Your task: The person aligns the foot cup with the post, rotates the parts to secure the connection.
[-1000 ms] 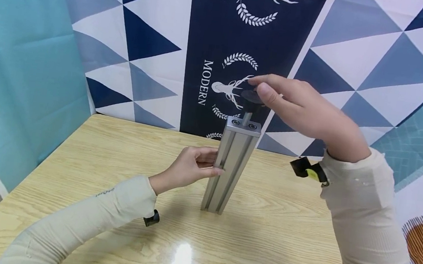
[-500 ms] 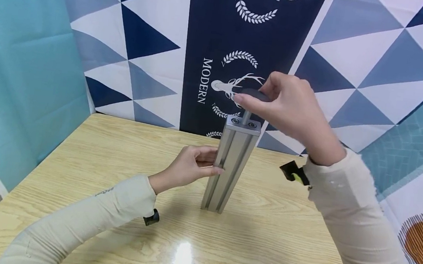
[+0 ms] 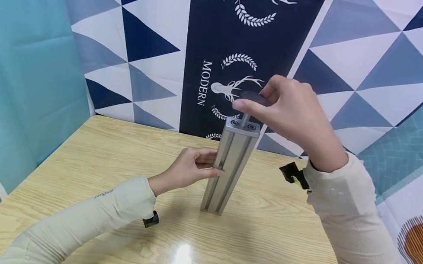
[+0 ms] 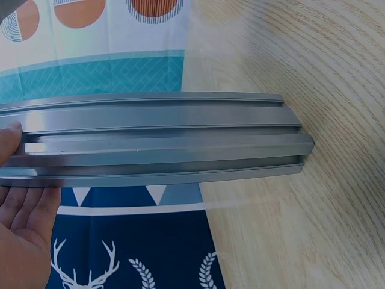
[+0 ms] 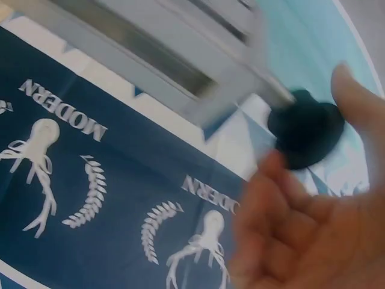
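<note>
Left hand (image 3: 189, 167) clamped on metal bar (image 3: 233, 165), right hand (image 3: 297, 115) gripping its black knob (image 3: 254, 96); probably twisting time, next turn wants the bar steady.

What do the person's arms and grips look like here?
The left sleeve and right sleeve are long, cream-coloured and wrinkled, ending at the wrists. A small dark marking, too small to read, shows on the left forearm. Each wrist has a black device, left and right; the right one shows a yellow-green patch. The left grip and right grip are ungloved.
</note>
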The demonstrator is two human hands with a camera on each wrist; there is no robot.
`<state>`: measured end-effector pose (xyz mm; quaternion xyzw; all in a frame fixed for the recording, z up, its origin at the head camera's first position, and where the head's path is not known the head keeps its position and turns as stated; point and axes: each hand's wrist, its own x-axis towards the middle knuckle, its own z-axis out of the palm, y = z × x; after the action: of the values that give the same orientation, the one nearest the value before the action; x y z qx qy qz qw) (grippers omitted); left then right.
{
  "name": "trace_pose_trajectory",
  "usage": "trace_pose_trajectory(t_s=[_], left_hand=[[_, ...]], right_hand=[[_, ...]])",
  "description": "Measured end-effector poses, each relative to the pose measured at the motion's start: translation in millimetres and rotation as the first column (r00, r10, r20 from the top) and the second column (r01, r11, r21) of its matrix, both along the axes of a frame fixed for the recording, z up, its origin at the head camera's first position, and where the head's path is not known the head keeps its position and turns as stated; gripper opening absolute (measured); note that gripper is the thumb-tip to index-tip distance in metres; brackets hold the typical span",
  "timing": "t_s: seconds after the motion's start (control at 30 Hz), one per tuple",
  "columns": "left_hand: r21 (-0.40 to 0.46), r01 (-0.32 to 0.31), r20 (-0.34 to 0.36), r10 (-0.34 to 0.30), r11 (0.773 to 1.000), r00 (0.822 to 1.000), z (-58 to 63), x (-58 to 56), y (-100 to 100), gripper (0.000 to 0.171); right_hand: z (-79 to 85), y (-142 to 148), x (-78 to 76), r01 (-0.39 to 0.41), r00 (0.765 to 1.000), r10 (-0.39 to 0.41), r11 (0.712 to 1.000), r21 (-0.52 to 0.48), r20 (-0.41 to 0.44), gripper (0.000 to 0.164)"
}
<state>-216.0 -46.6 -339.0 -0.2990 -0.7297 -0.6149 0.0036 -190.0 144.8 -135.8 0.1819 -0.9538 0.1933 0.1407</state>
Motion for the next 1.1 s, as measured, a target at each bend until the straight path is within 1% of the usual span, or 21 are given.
trace_pose_trajectory(t_s=[0.07,0.13,0.2,0.27,0.33,0.37,0.4,0.43,0.47,0.5,0.57,0.6,0.63,0.67,0.73,0.8,0.97,1.1], left_hand=[[-0.004,-0.005,0.008,0.005,1.000,1.000,0.5,0.8,0,0.048],[-0.004,-0.011,0.010,0.011,1.000,1.000,1.2,1.2,-1,0.048],[-0.004,-0.015,0.012,0.015,1.000,1.000,2.2,1.0,-1,0.048],[-0.003,-0.015,0.009,0.015,1.000,1.000,2.1,0.7,-1,0.048],[-0.002,-0.012,0.009,0.012,1.000,1.000,2.1,0.6,-1,0.048],[-0.001,-0.010,0.009,0.010,1.000,1.000,1.8,0.6,-1,0.048],[-0.001,-0.010,0.011,0.010,1.000,1.000,1.6,0.8,-1,0.048],[-0.002,-0.011,0.012,0.011,1.000,1.000,1.4,1.0,-1,0.048],[-0.004,-0.012,0.013,0.012,1.000,1.000,1.6,1.5,-1,0.048],[-0.004,-0.013,0.015,0.013,1.000,1.000,1.4,1.7,-1,0.047],[-0.004,-0.012,0.014,0.012,1.000,1.000,1.3,2.0,0,0.047],[-0.005,-0.011,0.011,0.011,1.000,1.000,1.5,1.8,0,0.047],[-0.004,-0.009,0.009,0.009,1.000,1.000,1.2,1.8,0,0.047],[-0.002,-0.005,0.008,0.005,1.000,1.000,1.1,1.8,0,0.047],[-0.001,0.000,0.002,0.000,1.000,1.000,1.2,1.5,1,0.047],[0.000,0.005,-0.004,-0.005,1.000,1.000,1.6,1.1,1,0.047],[0.012,0.004,-0.014,-0.004,1.000,1.000,2.2,0.8,0,0.046],[0.021,0.004,-0.008,-0.004,1.000,1.000,0.3,0.9,0,0.046]], right_hand=[[5.3,5,0.0,-0.073,0.997,0.071,0.997,0.039,0.043,0.066],[10.9,10,-1.9,-0.182,0.980,0.175,0.981,0.070,0.091,0.060],[15.5,14,-4.5,-0.295,0.950,0.279,0.949,0.108,0.143,0.055],[18.7,19,-6.7,-0.401,0.905,0.371,0.907,0.128,0.208,0.053],[21.7,22,-8.3,-0.469,0.863,0.419,0.871,0.142,0.281,0.052],[22.5,22,-9.0,-0.493,0.847,0.437,0.858,0.142,0.302,0.051],[22.9,22,-9.2,-0.502,0.842,0.443,0.853,0.144,0.307,0.050],[22.5,21,-9.3,-0.496,0.847,0.441,0.857,0.142,0.297,0.049],[21.5,20,-9.1,-0.471,0.864,0.423,0.870,0.144,0.271,0.047],[19.8,17,-8.8,-0.434,0.888,0.397,0.890,0.142,0.231,0.045],[14.6,12,-7.0,-0.317,0.945,0.302,0.941,0.121,0.129,0.042],[11.5,9,-5.6,-0.243,0.968,0.235,0.965,0.102,0.084,0.044],[7.5,5,-4.5,-0.176,0.984,0.173,0.982,0.073,0.047,0.048],[3.8,2,-3.4,-0.116,0.993,0.115,0.992,0.045,0.019,0.052],[-2.6,-2,-1.3,-0.026,0.999,0.026,1.000,0.002,-0.018,0.058],[-6.6,-5,0.2,0.018,0.999,-0.019,1.000,-0.024,-0.037,0.061],[-8.3,-7,1.4,0.048,0.998,-0.049,0.999,-0.022,-0.049,0.062],[-6.6,-6,2.9,0.042,0.999,-0.041,0.999,0.027,-0.035,0.066]])
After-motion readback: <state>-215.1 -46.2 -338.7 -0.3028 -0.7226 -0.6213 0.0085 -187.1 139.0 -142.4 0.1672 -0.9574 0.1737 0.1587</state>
